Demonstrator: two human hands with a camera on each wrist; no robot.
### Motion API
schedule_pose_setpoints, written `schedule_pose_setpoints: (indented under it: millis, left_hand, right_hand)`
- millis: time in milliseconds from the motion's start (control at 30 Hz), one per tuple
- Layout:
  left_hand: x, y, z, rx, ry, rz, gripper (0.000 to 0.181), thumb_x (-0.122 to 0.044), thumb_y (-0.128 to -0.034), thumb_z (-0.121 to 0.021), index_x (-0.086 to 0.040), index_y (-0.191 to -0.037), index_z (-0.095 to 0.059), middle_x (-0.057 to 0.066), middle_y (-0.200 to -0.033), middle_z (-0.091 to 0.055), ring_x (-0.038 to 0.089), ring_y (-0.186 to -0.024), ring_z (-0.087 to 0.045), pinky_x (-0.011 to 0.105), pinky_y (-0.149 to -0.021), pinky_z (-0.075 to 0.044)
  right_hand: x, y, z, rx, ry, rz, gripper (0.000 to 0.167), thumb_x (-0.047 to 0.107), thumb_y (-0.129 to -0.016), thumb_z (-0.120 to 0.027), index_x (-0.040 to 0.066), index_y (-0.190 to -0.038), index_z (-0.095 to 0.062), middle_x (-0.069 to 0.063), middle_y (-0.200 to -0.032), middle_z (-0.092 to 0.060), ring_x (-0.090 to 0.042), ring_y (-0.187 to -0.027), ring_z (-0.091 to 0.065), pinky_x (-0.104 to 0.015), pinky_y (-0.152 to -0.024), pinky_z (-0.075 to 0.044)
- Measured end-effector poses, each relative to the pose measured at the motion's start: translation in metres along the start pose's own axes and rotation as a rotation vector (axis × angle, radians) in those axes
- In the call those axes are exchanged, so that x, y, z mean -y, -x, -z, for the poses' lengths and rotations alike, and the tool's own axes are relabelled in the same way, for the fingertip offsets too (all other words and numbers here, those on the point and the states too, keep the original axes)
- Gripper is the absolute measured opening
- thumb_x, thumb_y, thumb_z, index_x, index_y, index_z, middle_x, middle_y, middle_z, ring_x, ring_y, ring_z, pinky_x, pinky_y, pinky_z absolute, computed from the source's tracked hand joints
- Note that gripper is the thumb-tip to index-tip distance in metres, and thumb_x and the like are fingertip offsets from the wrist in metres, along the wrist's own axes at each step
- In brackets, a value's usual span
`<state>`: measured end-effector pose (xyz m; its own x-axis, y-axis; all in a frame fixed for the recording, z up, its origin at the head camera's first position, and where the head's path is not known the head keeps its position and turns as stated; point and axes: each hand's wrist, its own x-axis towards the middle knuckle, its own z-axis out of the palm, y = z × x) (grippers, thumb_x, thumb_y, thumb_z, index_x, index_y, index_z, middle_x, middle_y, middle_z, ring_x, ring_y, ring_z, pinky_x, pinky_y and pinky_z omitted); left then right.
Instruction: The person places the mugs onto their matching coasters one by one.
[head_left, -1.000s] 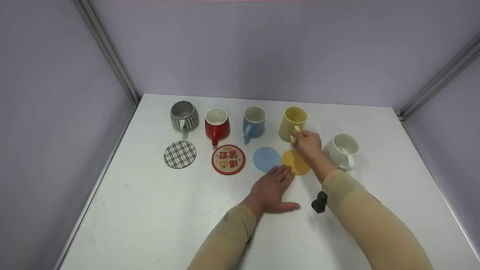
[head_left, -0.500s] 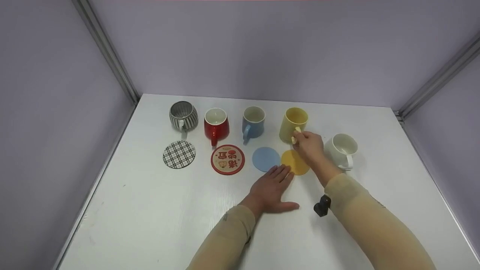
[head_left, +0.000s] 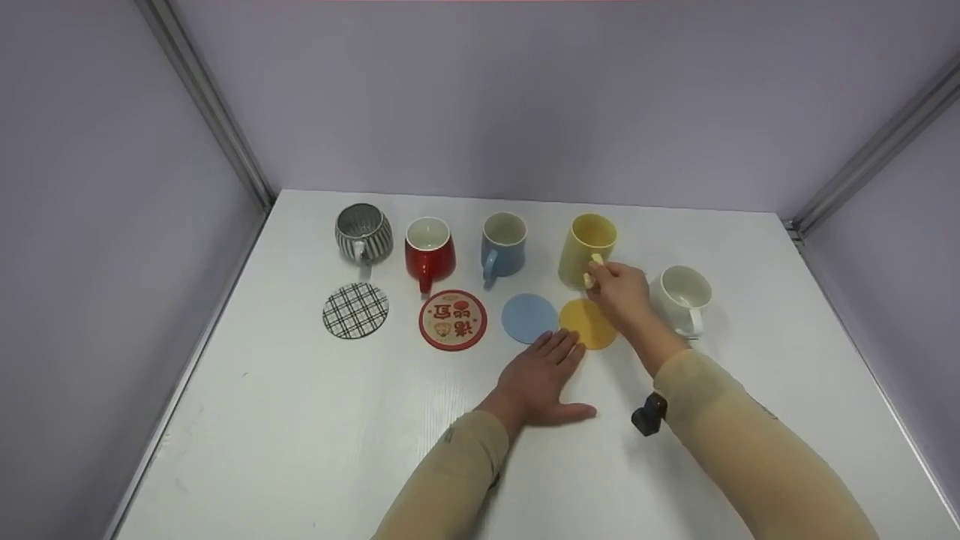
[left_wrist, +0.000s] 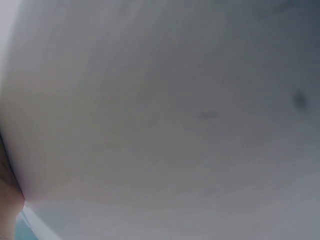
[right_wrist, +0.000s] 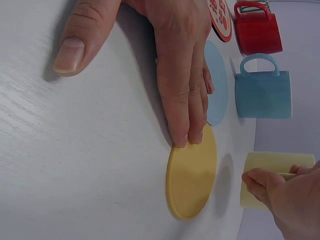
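Note:
My right hand (head_left: 621, 293) pinches the handle of a yellow mug (head_left: 579, 251), which is upright behind the yellow coaster (head_left: 596, 330). In the right wrist view the mug's base stands apart from its shadow, so it hangs slightly above the table. My left hand (head_left: 538, 384) lies flat, palm down, thumb spread. Its fingertips touch the near edge of the yellow coaster and reach the edge of the blue coaster (head_left: 527, 318). A blue mug (head_left: 504, 247) stands behind the blue coaster. The left wrist view shows mostly a blurred pale surface.
To the left stand a red mug (head_left: 439, 264) and a grey striped mug (head_left: 375, 244). Before them lie a red patterned coaster (head_left: 452, 321) and a checked coaster (head_left: 355, 310). A white mug (head_left: 667, 300) stands just right of my right wrist. Walls enclose the white table (head_left: 300, 435).
The yellow mug and my right hand have shifted slightly right relative to the other mugs. My left hand keeps its place; the head view has drifted a little.

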<state>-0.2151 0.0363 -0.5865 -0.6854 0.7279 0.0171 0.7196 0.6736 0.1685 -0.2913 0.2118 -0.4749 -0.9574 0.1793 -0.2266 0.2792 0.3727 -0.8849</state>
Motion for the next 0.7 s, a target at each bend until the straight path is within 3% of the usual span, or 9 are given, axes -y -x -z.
schedule_pose_setpoints:
  millis: [400, 700]
  left_hand:
    - [-0.0003, 0.0002, 0.0007, 0.008, -0.006, 0.009, 0.108, -0.091, -0.0935, -0.025, -0.015, -0.171, -0.023, 0.004, -0.178, -0.012, 0.019, -0.163, -0.008, 0.034, -0.130, -0.004]
    - [-0.0009, -0.0002, 0.0016, 0.008, -0.002, 0.008, 0.107, -0.091, -0.0936, -0.026, -0.016, -0.171, -0.022, 0.003, -0.178, -0.013, 0.018, -0.163, -0.008, 0.034, -0.130, -0.005]
  right_hand:
    - [0.0039, 0.0037, 0.0023, 0.000, -0.039, -0.015, 0.042, 0.029, -0.113, -0.054, -0.009, -0.121, -0.067, -0.015, -0.107, -0.065, -0.017, -0.093, -0.061, -0.018, -0.076, -0.055]
    - [0.0077, 0.0082, 0.0055, 0.026, -0.048, -0.031, 0.041, 0.028, -0.113, -0.052, -0.009, -0.127, -0.064, -0.020, -0.124, -0.063, -0.025, -0.115, -0.063, -0.032, -0.101, -0.057]
